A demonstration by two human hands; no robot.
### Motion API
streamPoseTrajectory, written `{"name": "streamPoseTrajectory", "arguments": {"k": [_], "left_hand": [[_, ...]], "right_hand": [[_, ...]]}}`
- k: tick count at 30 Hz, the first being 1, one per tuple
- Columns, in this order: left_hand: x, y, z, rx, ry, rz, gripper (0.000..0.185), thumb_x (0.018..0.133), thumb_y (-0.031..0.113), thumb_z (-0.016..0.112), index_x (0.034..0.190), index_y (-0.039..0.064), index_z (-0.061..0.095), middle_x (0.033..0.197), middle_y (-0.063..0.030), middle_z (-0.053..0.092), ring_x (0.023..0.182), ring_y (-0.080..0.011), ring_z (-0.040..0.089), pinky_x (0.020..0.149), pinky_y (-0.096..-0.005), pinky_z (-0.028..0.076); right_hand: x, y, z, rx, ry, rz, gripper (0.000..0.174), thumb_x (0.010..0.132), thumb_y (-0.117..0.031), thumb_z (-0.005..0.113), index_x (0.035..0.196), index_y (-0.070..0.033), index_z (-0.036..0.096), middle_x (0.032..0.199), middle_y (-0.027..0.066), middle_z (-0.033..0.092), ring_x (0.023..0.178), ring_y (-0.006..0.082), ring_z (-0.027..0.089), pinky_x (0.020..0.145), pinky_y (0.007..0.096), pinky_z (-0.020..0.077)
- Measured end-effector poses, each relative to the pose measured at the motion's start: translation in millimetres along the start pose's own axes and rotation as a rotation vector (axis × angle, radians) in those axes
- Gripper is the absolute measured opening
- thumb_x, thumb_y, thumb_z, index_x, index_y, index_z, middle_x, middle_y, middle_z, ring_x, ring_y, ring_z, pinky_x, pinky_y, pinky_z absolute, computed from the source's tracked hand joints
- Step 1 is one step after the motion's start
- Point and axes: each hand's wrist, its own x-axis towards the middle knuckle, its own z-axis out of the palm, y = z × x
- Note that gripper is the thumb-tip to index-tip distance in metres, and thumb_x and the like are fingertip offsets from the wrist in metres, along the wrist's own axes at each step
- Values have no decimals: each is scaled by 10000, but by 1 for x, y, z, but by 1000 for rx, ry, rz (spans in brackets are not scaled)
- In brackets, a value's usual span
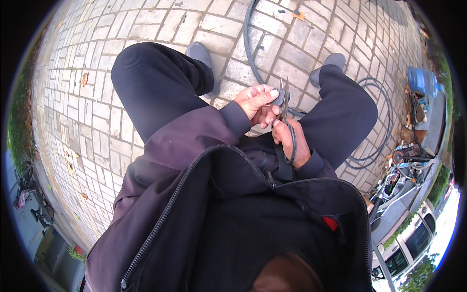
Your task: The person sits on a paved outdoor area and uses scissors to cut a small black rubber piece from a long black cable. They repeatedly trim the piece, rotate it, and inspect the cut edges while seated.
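My left hand [257, 104] pinches a small dark grey, rough-looking piece [278, 98] between thumb and fingers. Its exact kind is hard to tell. In my right hand [292, 140] I grip a pair of scissors [293, 137] by the dark handles, with the blades pointing away from me. The blade tips stand slightly apart, right beside the grey piece; whether the blades touch it I cannot tell. A dark hose [250, 54] runs along the paving toward my hands, and a length of it shows again to their right. Its part behind my hands is hidden.
My knees [136, 69] are spread around the work, above brick paving [153, 27]. More hose [388, 127] lies coiled at the right. Beyond it are a blue water bottle [421, 81], assorted parts [408, 157] and a parked white vehicle [412, 237]. A dry leaf [299, 15] lies ahead.
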Motion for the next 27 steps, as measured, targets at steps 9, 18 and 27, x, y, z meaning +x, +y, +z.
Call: {"name": "streamPoseTrajectory", "arguments": {"k": [9, 18, 27], "left_hand": [[-1, 3, 11, 31, 134, -15, 203, 976, 212, 610, 859, 64, 533, 708, -43, 548, 479, -95, 445, 381, -248, 341], [2, -5, 3, 108, 161, -20, 104, 942, 139, 611, 894, 85, 535, 618, -8, 524, 384, -62, 351, 356, -244, 244], [4, -14, 0, 38, 130, -19, 77, 972, 120, 560, 914, 105, 511, 588, 5, 428, 389, -49, 276, 346, -237, 207]], "right_hand": [[-1, 3, -1, 120, -45, 81, 202, 968, -214, 456, 912, -25, 501, 716, -8, 421, 653, 97, 396, 630, 263, 372], [1, 6, 3, 187, -81, 100, 238, 970, -246, 449, 857, -40, 488, 724, 11, 451, 693, 116, 421, 684, 271, 374], [-4, 0, 7, 318, -101, 121, 272, 965, -255, 435, 803, -41, 481, 694, 1, 440, 682, 121, 437, 674, 271, 376]]}}
